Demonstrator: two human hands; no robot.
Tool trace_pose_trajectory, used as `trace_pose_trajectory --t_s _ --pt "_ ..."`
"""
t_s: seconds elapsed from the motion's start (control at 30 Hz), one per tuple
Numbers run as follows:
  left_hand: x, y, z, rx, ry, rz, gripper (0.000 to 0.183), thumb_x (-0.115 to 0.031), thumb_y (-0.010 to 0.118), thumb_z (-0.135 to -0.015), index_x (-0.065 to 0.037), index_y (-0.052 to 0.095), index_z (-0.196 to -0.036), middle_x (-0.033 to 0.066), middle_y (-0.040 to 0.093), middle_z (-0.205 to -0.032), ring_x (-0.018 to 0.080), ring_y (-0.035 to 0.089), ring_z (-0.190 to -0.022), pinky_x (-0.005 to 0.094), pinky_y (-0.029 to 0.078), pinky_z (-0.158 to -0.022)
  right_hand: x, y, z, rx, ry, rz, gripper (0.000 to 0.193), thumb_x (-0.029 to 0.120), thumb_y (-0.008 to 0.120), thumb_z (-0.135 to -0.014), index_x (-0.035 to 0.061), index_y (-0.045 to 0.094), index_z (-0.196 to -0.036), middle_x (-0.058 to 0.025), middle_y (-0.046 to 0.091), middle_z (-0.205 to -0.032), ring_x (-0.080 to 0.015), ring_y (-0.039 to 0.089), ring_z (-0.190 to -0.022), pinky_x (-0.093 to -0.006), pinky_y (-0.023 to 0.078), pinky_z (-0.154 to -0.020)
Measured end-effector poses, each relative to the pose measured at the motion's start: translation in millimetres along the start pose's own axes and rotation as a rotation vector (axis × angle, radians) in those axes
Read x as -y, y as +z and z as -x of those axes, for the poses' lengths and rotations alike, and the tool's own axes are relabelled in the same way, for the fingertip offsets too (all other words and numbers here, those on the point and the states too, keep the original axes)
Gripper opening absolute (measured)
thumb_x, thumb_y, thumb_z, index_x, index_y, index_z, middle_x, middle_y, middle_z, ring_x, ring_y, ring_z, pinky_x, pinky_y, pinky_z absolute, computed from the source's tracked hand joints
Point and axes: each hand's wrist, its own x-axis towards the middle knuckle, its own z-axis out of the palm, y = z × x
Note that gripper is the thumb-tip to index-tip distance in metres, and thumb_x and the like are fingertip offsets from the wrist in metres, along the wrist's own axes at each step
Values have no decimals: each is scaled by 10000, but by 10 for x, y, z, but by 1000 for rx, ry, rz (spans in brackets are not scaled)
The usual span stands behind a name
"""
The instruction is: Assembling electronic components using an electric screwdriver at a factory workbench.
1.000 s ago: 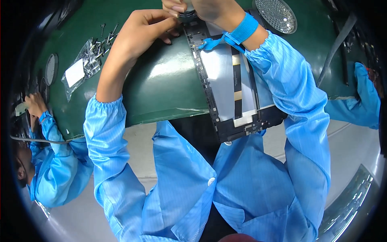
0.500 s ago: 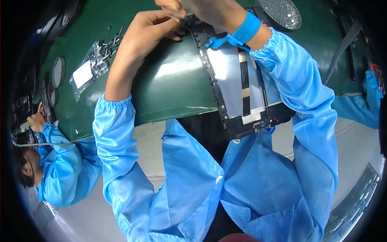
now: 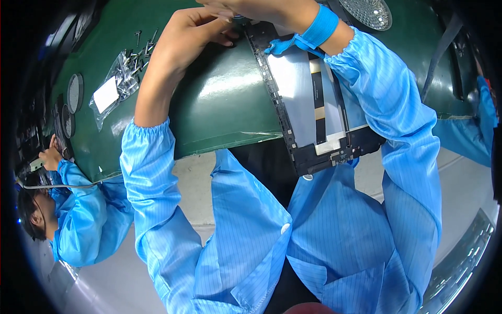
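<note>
A flat opened-up electronic device, like a tablet without its back cover (image 3: pixel 300 112), lies tilted on the green table, its near end jutting past the edge. Silver panels, a black ribbon strip and a dark frame show inside it. At its far left corner, my left hand (image 3: pixel 191 39) is closed, thumb and fingers bent together around something small and dark that I cannot make out. Over the same corner reaches my right hand (image 3: pixel 266 10), fingers together and partly cut off by the upper border; what they hold is hidden. A blue wrist strap (image 3: pixel 320 31) circles my right wrist, its loose end lying on the device.
Left on the green table (image 3: pixel 219 115) lie a clear plastic bag (image 3: pixel 121 86) with a white label and several loose dark screws (image 3: pixel 138 57). A round clear dish (image 3: pixel 368 13) sits far right. Round mesh parts (image 3: pixel 75 93) stand at left, near a co-worker in blue (image 3: pixel 89 225).
Both hands have moved slightly up the picture, and the right fingers have shifted further past the upper border. The device has slid slightly away from me.
</note>
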Motion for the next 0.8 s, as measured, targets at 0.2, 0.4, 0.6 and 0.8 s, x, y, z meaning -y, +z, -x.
trace_pose_trajectory --t_s 0.2,0.4,0.6,0.8 --pt "-15 24 -32 30 -11 42 278 -180 617 -965 62 663 -1095 136 708 -951 192 680 -863 293 540 -811 31 -66 21 -56 -132 3 175 146 710 -865 -11 666 -800 -2 605 -646 -55 529 -587 -266 420 -489" --pt "-21 11 -19 8 -36 34 284 -186 617 -967 66 661 -1090 135 704 -958 180 675 -859 290 538 -811 39 -78 9 -91 -142 87 170 147 705 -867 -3 661 -801 4 603 -636 -64 524 -576 -276 416 -485" --pt "-261 65 44 -8 -21 -18 276 -174 612 -966 67 668 -1088 138 707 -970 179 676 -884 282 538 -804 -7 -24 -12 -163 -221 18 177 150 706 -868 -7 658 -800 -3 604 -622 -69 543 -568 -278 419 -483" --pt "-441 171 400 -499 161 -496 227 -164 683 -899 11 719 -1039 110 720 -834 135 628 -677 283 513 -667 169 -114 44 -63 127 -129 222 177 704 -898 22 647 -750 14 571 -564 -56 509 -434 -239 374 -394"
